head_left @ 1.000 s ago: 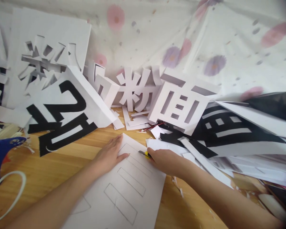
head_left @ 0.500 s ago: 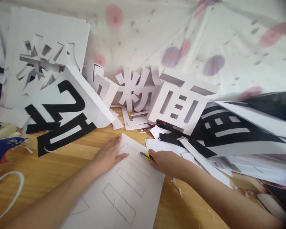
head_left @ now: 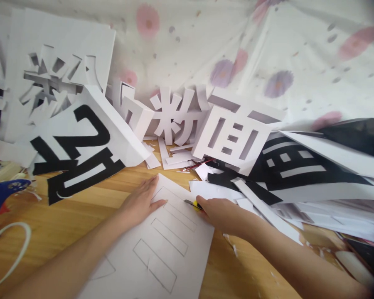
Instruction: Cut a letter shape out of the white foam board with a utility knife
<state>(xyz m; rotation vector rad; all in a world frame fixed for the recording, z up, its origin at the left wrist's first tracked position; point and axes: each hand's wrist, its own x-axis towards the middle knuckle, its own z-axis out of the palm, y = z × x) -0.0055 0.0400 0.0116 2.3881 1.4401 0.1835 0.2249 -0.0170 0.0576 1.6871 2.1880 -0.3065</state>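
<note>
A white board (head_left: pixel 162 253) with pencilled bars lies on the wooden floor in front of me. My left hand (head_left: pixel 141 202) rests flat on its far left corner, fingers stretched out and pressing it down. My right hand (head_left: pixel 221 214) is closed round a yellow utility knife (head_left: pixel 191 204). The knife's blade tip touches the board at a drawn line near the far edge.
White foam cut-out characters (head_left: pixel 233 135) lean against a flowered cloth (head_left: pixel 252 54) at the back. Printed sheets with black characters (head_left: pixel 77 153) lie left and right (head_left: pixel 299 170). Paper scraps (head_left: pixel 177 158) are strewn behind the board. A blue glue gun (head_left: pixel 1 197) with a white cord lies far left.
Both hands stay almost where they were. The view has drifted slightly, and the knife and right hand sit a touch further right along the line.
</note>
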